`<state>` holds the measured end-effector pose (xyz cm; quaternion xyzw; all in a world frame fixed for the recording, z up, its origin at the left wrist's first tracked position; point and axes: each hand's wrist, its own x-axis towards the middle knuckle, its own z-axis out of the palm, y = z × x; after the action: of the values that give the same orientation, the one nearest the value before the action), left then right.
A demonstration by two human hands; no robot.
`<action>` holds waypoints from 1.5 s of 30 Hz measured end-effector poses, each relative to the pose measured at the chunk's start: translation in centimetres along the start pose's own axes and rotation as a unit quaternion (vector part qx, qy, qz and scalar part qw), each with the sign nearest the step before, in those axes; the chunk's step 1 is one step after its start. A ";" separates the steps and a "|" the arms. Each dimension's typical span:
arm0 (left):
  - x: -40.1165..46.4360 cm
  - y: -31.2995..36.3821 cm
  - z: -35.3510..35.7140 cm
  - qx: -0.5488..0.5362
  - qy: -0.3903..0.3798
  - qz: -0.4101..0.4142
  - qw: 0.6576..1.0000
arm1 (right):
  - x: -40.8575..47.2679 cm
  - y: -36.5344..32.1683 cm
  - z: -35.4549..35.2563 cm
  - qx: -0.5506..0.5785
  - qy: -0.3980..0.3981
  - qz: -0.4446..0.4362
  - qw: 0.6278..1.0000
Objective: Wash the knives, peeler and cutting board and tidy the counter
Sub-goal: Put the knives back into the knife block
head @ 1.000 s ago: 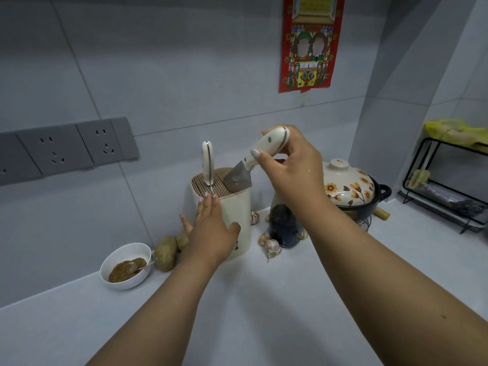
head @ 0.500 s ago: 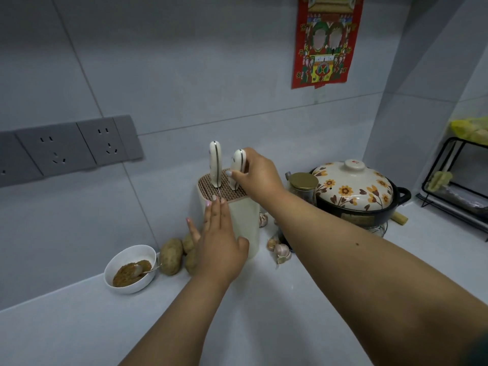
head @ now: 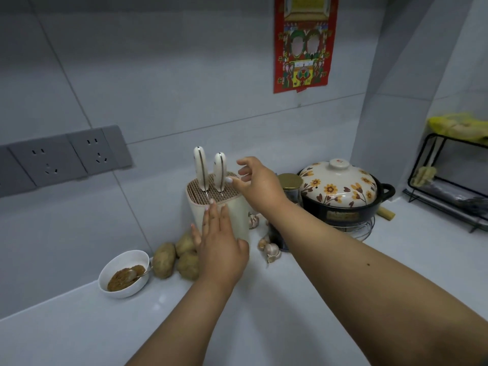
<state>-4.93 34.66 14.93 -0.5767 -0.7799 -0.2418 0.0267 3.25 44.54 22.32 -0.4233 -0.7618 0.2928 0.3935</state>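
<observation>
Knives (head: 210, 169) stand in the unlabelled knife block (head: 237, 215), left hand (head: 221, 247) against it

2 knives (head: 200, 167), 1 knife block (head: 235, 215), 3 potatoes (head: 164, 260), 1 bowl (head: 116, 289), 1 pot (head: 340, 196), 2 hands (head: 221, 249)

Large pale grey wall tiles (head: 171, 75) meet in a corner at two o'clock above a glossy white counter (head: 79, 326), with grey wall sockets (head: 66, 157) at nine o'clock and a red poster (head: 303, 43) at twelve, under soft, dim light.
</observation>
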 end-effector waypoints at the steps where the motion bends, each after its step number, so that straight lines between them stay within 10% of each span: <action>1: -0.5 1.0 0.0 -0.006 0.004 0.019 1.000 | -0.7 0.3 -0.8 0.005 0.007 0.006 1.000; 17: -7.2 18.8 2.3 -0.115 -0.108 0.210 0.965 | -15.4 6.7 -18.5 0.010 0.160 0.148 0.976; 30: -18.3 36.4 6.1 -0.174 -0.237 0.327 0.898 | -34.3 14.9 -32.1 0.039 0.371 0.276 0.886; 45: -28.3 49.8 15.0 -0.127 -0.360 0.255 0.888 | -53.1 21.6 -42.7 0.015 0.475 0.434 0.766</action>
<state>53.48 26.54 9.85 -0.8018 -0.5243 -0.0992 -0.2689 66.03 12.99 8.98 -0.7878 -0.2086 0.2053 0.5420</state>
